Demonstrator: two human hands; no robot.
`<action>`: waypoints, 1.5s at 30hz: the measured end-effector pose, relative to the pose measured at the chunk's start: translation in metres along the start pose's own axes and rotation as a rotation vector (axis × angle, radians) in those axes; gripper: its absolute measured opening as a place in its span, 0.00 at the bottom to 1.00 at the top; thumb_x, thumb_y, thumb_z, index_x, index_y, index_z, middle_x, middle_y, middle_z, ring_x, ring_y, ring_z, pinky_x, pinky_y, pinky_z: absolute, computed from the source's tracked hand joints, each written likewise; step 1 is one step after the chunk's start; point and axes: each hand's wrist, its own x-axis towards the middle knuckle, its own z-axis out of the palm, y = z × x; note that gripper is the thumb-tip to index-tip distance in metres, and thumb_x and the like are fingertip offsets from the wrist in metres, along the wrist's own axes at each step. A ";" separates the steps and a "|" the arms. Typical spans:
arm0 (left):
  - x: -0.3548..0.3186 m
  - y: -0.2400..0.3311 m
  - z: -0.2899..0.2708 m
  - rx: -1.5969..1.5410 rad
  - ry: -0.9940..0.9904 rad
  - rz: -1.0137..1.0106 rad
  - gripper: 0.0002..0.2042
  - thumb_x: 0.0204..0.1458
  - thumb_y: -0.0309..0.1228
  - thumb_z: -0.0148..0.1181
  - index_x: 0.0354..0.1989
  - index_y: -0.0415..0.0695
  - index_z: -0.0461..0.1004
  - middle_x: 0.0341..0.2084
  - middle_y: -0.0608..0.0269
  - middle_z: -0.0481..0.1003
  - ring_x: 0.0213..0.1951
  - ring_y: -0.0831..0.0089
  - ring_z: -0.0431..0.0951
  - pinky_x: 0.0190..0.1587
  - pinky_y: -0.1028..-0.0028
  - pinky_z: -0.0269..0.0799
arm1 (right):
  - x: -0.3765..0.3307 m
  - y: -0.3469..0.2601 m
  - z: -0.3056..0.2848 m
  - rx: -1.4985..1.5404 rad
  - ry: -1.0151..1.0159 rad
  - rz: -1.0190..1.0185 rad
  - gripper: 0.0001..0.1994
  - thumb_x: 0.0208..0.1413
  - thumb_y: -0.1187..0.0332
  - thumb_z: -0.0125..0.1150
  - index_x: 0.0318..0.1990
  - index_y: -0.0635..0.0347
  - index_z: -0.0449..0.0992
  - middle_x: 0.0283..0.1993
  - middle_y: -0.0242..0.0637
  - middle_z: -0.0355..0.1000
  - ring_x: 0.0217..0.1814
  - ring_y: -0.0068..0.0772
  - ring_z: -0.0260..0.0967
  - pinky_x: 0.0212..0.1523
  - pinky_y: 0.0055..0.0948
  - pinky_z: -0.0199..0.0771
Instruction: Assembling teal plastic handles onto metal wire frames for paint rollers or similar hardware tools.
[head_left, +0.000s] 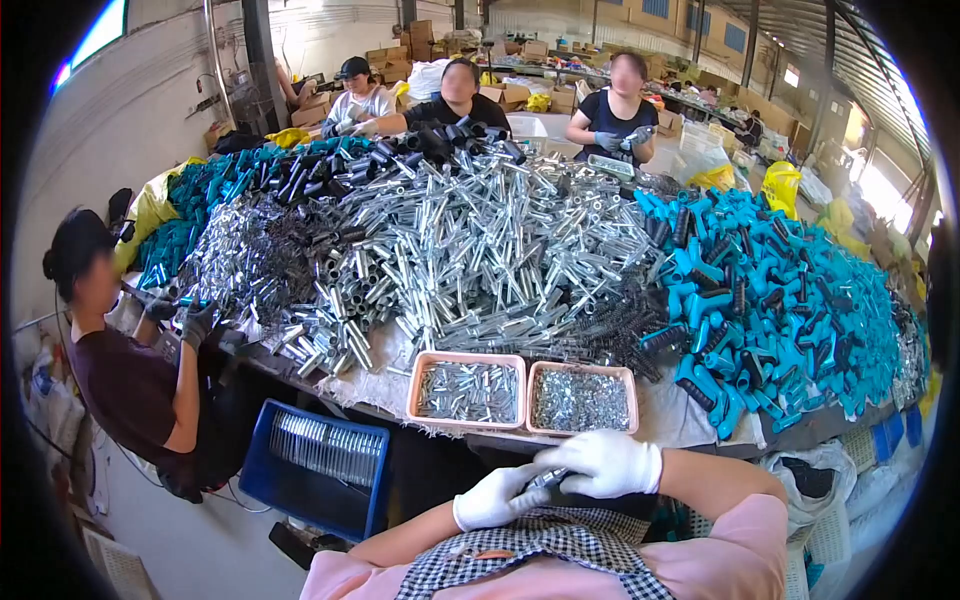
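A: What is held nearest the body?
B: A small metal part (548,478) is gripped between the gloved left hand (497,497) and right hand (603,463), both closed around it, just before the table edge.
A: And beyond?
B: Two pink trays (520,374) of small metal pieces are set on the table, then a heap of silver tubes (470,240), flanked by teal plastic handles (780,300).

Table (700,415) bears silver tubes (470,240), teal handles (780,300), 2 pink trays (467,390).

head view looks down, close over gloved hands (560,478), facing the table (700,420).
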 end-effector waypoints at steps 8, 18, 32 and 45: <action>-0.001 -0.010 -0.001 -0.004 -0.075 -0.063 0.22 0.61 0.45 0.56 0.51 0.36 0.70 0.32 0.49 0.76 0.34 0.61 0.78 0.41 0.67 0.73 | 0.004 -0.015 -0.006 -0.162 -0.073 0.210 0.26 0.55 0.38 0.53 0.39 0.55 0.77 0.28 0.43 0.76 0.31 0.51 0.76 0.32 0.45 0.75; 0.004 -0.005 -0.004 0.010 -0.140 -0.118 0.21 0.62 0.44 0.55 0.51 0.36 0.71 0.32 0.51 0.76 0.34 0.65 0.76 0.41 0.67 0.72 | -0.003 -0.014 -0.013 -0.164 0.000 0.154 0.25 0.54 0.44 0.61 0.48 0.54 0.78 0.33 0.43 0.78 0.35 0.49 0.77 0.37 0.43 0.77; 0.003 -0.013 0.006 0.032 -0.233 -0.073 0.21 0.61 0.47 0.56 0.48 0.38 0.72 0.32 0.52 0.76 0.36 0.62 0.78 0.41 0.66 0.72 | -0.016 -0.010 -0.001 -0.061 -0.145 0.346 0.19 0.58 0.47 0.58 0.42 0.52 0.80 0.32 0.42 0.78 0.33 0.46 0.77 0.34 0.41 0.76; 0.007 -0.014 0.008 0.064 -0.319 -0.109 0.24 0.61 0.45 0.56 0.54 0.35 0.70 0.42 0.45 0.77 0.44 0.58 0.79 0.49 0.64 0.72 | -0.021 -0.004 0.006 -0.266 -0.197 0.083 0.21 0.57 0.46 0.57 0.22 0.52 0.73 0.19 0.40 0.70 0.22 0.47 0.72 0.24 0.42 0.71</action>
